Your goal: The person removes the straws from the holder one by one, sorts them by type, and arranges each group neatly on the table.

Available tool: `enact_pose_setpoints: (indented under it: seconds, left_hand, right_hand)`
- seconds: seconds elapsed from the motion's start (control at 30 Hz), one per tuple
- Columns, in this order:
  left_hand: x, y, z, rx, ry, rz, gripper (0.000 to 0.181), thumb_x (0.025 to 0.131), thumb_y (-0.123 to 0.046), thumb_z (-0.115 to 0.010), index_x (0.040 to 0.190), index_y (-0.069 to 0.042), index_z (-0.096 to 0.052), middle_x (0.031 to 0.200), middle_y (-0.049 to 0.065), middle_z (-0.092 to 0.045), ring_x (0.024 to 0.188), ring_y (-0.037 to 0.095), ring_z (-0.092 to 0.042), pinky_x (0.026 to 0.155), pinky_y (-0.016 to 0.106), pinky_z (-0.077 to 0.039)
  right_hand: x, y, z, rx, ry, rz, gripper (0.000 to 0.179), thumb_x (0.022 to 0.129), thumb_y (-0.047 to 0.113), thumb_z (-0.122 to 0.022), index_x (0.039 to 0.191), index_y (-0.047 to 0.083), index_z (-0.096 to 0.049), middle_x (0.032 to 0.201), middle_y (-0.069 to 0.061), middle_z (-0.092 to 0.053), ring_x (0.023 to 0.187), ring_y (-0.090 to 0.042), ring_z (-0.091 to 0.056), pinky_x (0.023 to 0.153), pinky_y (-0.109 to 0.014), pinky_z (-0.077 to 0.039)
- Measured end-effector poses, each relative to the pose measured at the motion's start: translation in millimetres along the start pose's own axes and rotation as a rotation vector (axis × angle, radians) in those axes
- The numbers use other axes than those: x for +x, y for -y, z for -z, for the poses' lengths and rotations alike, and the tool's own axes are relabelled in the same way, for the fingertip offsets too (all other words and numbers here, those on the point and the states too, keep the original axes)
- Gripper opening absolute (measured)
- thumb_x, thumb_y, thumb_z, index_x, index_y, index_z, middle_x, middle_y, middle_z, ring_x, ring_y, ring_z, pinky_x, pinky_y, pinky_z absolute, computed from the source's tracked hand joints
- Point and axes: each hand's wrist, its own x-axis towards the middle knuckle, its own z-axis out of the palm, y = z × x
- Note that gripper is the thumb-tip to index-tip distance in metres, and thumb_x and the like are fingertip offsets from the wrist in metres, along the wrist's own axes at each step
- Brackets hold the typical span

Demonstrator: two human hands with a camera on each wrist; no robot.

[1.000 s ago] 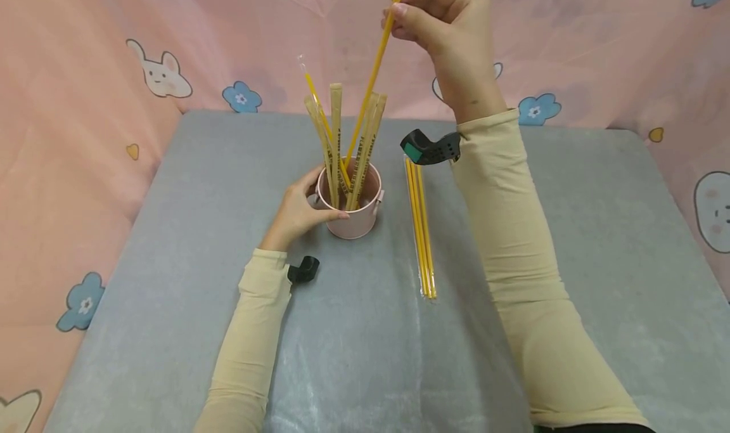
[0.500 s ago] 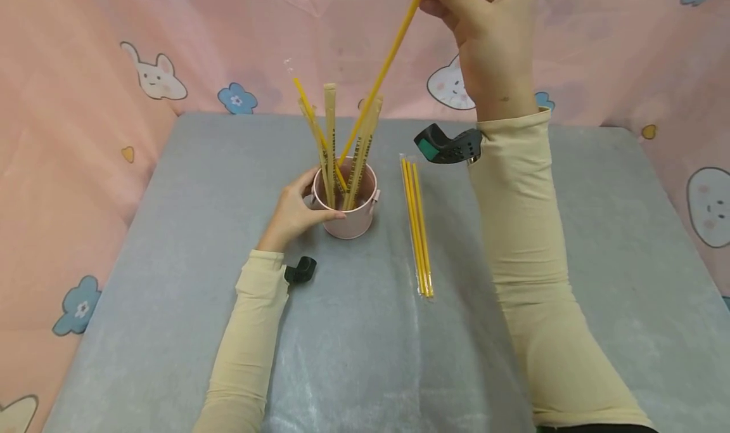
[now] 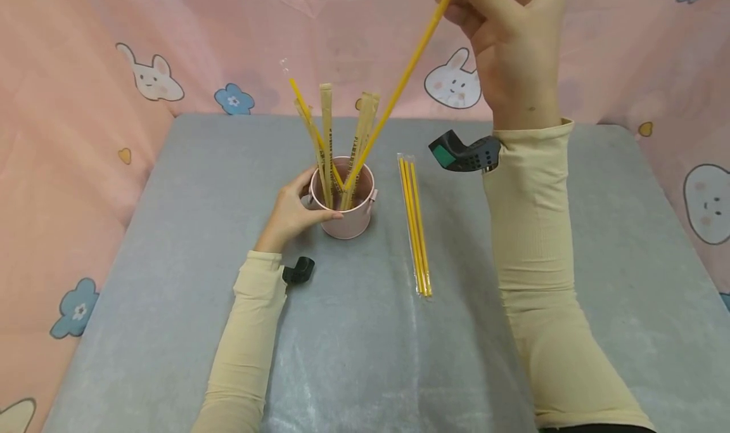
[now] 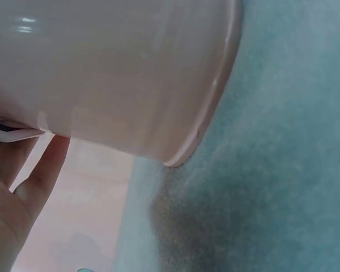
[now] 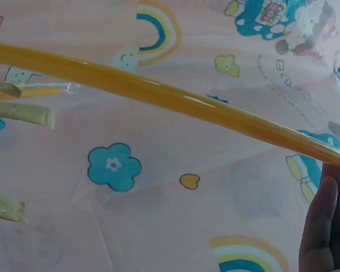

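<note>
My left hand (image 3: 292, 210) grips the side of a small pink bucket (image 3: 348, 225) standing on the table, its thumb along the front rim. In the left wrist view the bucket's smooth wall (image 4: 113, 73) fills the upper left, with fingers (image 4: 45, 170) against it. High at the upper right, my right hand (image 3: 516, 49) pinches the top of a long yellow straw (image 3: 407, 71). That straw slants down to the left, its lower end inside the bucket. Several paper-wrapped straws (image 3: 326, 113) and another yellow straw (image 3: 301, 97) in clear wrap lean in the bucket.
Several yellow straws (image 3: 415, 230) in clear wrap lie side by side on the grey table (image 3: 353, 344), right of the bucket. A pink patterned cloth (image 3: 365, 33) hangs behind and along the sides. Each wrist wears a black camera mount (image 3: 464, 153).
My right hand has moved right and nearer the camera, tilting the yellow straw further over to the right. The left hand and bucket keep their place.
</note>
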Motion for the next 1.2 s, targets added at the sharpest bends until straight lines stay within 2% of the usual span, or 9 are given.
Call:
enact_pose_setpoints:
  seconds: [0.2,0.33,0.57,0.63,0.87,1.2]
  left_hand:
    - [-0.5,-0.4,1.3,0.001,0.001,0.001,0.090,0.066,-0.007,-0.086,0.143,-0.004,-0.039,0.137,0.015,-0.049,0.123,0.030,-0.047,0.105,0.040,-0.037]
    - [-0.7,-1.5,1.4,-0.001,0.004,-0.001,0.090,0.066,-0.006,-0.086,0.143,-0.004,-0.040,0.137,0.016,-0.049,0.123,0.030,-0.048,0.105,0.039,-0.037]
    - [-1.1,-3.4,3.6,-0.009,0.004,-0.009,0.090,0.066,-0.005,-0.086,0.143,-0.003,-0.039,0.137,0.016,-0.049,0.124,0.030,-0.047,0.105,0.038,-0.036]
    - [-1.2,-3.6,4.3,-0.012,-0.002,-0.014,0.090,0.065,-0.005,-0.086,0.142,-0.003,-0.040,0.136,0.016,-0.049,0.124,0.030,-0.047,0.105,0.038,-0.036]
    - [-3.7,-3.6,6.1,-0.015,-0.007,-0.013,0.090,0.065,-0.005,-0.086,0.142,-0.003,-0.041,0.136,0.016,-0.050,0.124,0.028,-0.047,0.106,0.037,-0.036]
    - [-5.8,-6.9,3.9,-0.017,-0.001,0.009,0.091,0.064,-0.006,-0.087,0.143,-0.005,-0.040,0.138,0.014,-0.049,0.125,0.028,-0.046,0.106,0.037,-0.035]
  right_hand:
    - [-9.1,-6,9,0.013,0.037,-0.089,0.007,0.082,-0.017,-0.059,0.089,-0.020,-0.058,0.083,-0.026,-0.059,0.077,-0.036,-0.058,0.078,-0.038,-0.053]
    - [-15.1,-12,19,-0.029,0.089,-0.059,0.007,0.083,-0.015,-0.057,0.087,-0.021,-0.058,0.081,-0.024,-0.059,0.074,-0.032,-0.060,0.074,-0.036,-0.054]
    - [-20.3,-16,31,-0.036,0.103,-0.073,0.008,0.082,-0.012,-0.059,0.084,-0.019,-0.058,0.078,-0.021,-0.060,0.069,-0.028,-0.060,0.070,-0.034,-0.052]
    - [-20.7,-16,33,-0.037,0.102,-0.096,0.008,0.082,-0.012,-0.059,0.083,-0.019,-0.058,0.077,-0.022,-0.060,0.068,-0.029,-0.059,0.069,-0.034,-0.052]
    - [-23.6,-15,46,-0.022,0.052,-0.287,0.008,0.079,-0.012,-0.064,0.083,-0.018,-0.062,0.077,-0.022,-0.062,0.066,-0.030,-0.057,0.066,-0.035,-0.049]
    - [-32.6,-17,68,-0.121,0.037,-0.368,0.007,0.080,-0.008,-0.067,0.082,-0.015,-0.064,0.075,-0.019,-0.061,0.062,-0.027,-0.055,0.062,-0.031,-0.051]
